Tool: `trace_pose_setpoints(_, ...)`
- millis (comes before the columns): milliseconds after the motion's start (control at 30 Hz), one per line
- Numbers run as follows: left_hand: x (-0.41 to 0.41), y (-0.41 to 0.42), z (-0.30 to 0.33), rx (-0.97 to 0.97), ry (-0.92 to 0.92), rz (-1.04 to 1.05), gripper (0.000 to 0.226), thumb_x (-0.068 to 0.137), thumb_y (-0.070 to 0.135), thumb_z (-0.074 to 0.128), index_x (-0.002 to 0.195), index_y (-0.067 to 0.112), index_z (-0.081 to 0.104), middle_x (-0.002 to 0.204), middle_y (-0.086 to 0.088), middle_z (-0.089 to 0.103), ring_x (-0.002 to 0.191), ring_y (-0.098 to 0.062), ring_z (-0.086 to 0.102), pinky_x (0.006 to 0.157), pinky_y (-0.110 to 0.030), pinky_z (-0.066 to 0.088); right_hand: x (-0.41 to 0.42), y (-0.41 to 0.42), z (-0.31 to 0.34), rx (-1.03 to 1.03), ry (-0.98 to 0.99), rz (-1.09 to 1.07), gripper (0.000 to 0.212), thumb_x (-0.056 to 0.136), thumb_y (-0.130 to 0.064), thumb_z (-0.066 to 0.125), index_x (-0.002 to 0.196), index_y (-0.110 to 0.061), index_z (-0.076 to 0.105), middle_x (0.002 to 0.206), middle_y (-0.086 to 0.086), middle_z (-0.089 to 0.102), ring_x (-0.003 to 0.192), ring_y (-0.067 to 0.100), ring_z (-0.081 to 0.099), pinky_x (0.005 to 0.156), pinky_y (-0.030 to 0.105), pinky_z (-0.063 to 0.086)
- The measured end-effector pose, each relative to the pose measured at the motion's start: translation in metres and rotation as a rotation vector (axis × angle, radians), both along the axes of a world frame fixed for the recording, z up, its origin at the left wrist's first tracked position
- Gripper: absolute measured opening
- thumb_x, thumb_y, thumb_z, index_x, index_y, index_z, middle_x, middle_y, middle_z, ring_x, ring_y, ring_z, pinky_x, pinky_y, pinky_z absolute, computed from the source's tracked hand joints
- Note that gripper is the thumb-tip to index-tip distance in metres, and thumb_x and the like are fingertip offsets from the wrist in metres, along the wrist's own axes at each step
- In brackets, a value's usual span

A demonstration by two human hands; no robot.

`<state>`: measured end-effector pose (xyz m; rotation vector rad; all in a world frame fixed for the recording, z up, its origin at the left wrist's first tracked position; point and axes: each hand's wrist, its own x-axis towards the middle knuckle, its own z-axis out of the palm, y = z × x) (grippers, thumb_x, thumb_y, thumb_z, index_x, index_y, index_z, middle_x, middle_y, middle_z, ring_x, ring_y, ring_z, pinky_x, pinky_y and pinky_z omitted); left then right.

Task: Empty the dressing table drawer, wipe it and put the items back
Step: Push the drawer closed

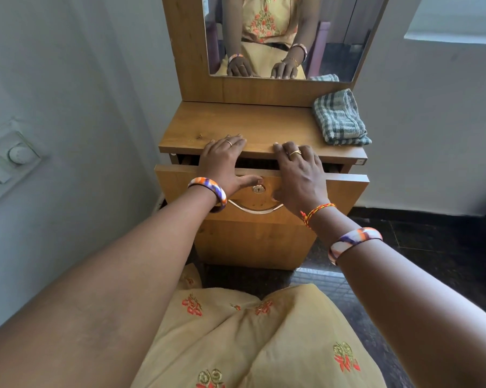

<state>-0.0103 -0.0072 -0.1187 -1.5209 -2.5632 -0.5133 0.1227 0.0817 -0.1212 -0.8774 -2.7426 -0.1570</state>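
The wooden dressing table (pixel 253 124) stands against the wall, its top drawer (pixel 348 189) pulled out a little, showing a dark gap. What lies inside is hidden. My left hand (pixel 225 161) rests with straight fingers on the tabletop's front edge, thumb against the drawer front by the keyhole (pixel 258 189). My right hand (pixel 300 172) lies the same way across the gap, fingers flat on the top. A folded green checked cloth (pixel 339 119) sits on the table's back right corner.
A mirror (pixel 281 35) rises behind the tabletop. A curved metal handle (pixel 253 210) sits below the keyhole. A wall with a switch plate (pixel 15 158) is close on the left. Dark tiled floor (pixel 432 247) lies to the right, and my lap is below.
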Motion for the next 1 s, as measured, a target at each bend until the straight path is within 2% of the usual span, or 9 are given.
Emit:
trace_pose_setpoints(100,0.001,0.006,-0.008,0.091,0.047,0.036,0.079,0.077,0.053,0.065,0.142,0.015,0.040,0.149,-0.001,0.040,0.140,-0.017,0.033,0.116,-0.034,0.020,-0.006,0.001,-0.008,0.118,0.059,-0.038,0.080,0.065,-0.020,0.079,0.135,-0.010,0.042,0.132,0.010,0.049,0.119,0.032,0.046,0.103,0.039,0.037)
trace_pose_setpoints(167,0.002,0.010,-0.011,0.142,0.064,0.059,0.074,0.078,0.049,0.067,0.139,0.013,0.044,0.146,-0.003,0.045,0.137,-0.019,0.037,0.114,-0.034,0.023,-0.010,0.004,-0.016,0.228,0.119,-0.070,0.077,0.049,-0.021,0.086,0.119,-0.010,0.057,0.113,0.008,0.062,0.100,0.029,0.059,0.089,0.036,0.049)
trace_pose_setpoints(233,0.002,0.014,-0.014,0.176,0.084,0.081,0.070,0.079,0.048,0.066,0.136,0.013,0.047,0.143,-0.003,0.048,0.134,-0.020,0.041,0.112,-0.034,0.026,-0.014,0.007,-0.021,0.286,0.175,-0.084,0.076,0.035,-0.022,0.089,0.106,-0.013,0.062,0.100,0.005,0.065,0.087,0.026,0.062,0.080,0.032,0.052)
trace_pose_setpoints(333,0.004,0.019,-0.018,0.215,0.112,0.123,0.063,0.081,0.046,0.065,0.132,0.013,0.050,0.139,-0.004,0.051,0.129,-0.023,0.044,0.108,-0.036,0.027,-0.017,0.011,-0.026,0.350,0.225,-0.079,0.074,0.031,-0.020,0.087,0.100,-0.015,0.062,0.097,0.004,0.065,0.083,0.026,0.061,0.079,0.032,0.049)
trace_pose_setpoints(400,0.006,0.023,-0.019,0.222,0.127,0.158,0.059,0.081,0.044,0.065,0.129,0.013,0.052,0.134,-0.006,0.053,0.125,-0.026,0.047,0.105,-0.038,0.030,-0.021,0.014,-0.030,0.390,0.238,-0.087,0.075,0.033,-0.020,0.086,0.101,-0.015,0.057,0.098,0.005,0.065,0.084,0.026,0.059,0.082,0.034,0.040)
trace_pose_setpoints(467,0.006,0.026,-0.021,0.220,0.164,0.191,0.055,0.081,0.043,0.066,0.125,0.012,0.054,0.129,-0.009,0.056,0.120,-0.029,0.049,0.101,-0.041,0.033,-0.024,0.017,-0.034,0.418,0.254,-0.097,0.075,0.035,-0.018,0.084,0.100,-0.014,0.048,0.097,0.006,0.064,0.084,0.027,0.052,0.081,0.034,0.032)
trace_pose_setpoints(633,0.007,0.033,-0.020,0.228,0.148,0.248,0.047,0.081,0.035,0.068,0.119,0.010,0.056,0.124,-0.012,0.057,0.116,-0.032,0.050,0.098,-0.043,0.034,-0.032,0.024,-0.041,0.438,0.332,-0.113,0.064,0.043,-0.009,0.077,0.095,-0.014,0.041,0.094,0.008,0.063,0.084,0.026,0.034,0.079,0.036,0.028)
trace_pose_setpoints(800,0.001,0.038,-0.028,0.329,0.285,0.272,0.050,0.050,0.032,0.088,0.088,0.007,0.067,0.089,-0.014,0.068,0.080,-0.035,0.065,0.074,-0.045,0.051,-0.033,0.029,-0.047,0.428,0.404,-0.088,0.058,0.048,-0.007,0.075,0.096,-0.015,0.045,0.095,0.007,0.063,0.088,0.025,0.035,0.080,0.036,0.027)
trace_pose_setpoints(1000,-0.006,0.042,-0.037,0.333,0.384,0.260,0.053,0.040,0.035,0.091,0.083,0.016,0.067,0.082,-0.005,0.069,0.072,-0.024,0.067,0.069,-0.034,0.054,-0.033,0.030,-0.049,0.434,0.426,-0.087,0.064,0.041,-0.008,0.078,0.098,-0.016,0.050,0.097,0.005,0.060,0.091,0.025,0.035,0.082,0.036,0.026)
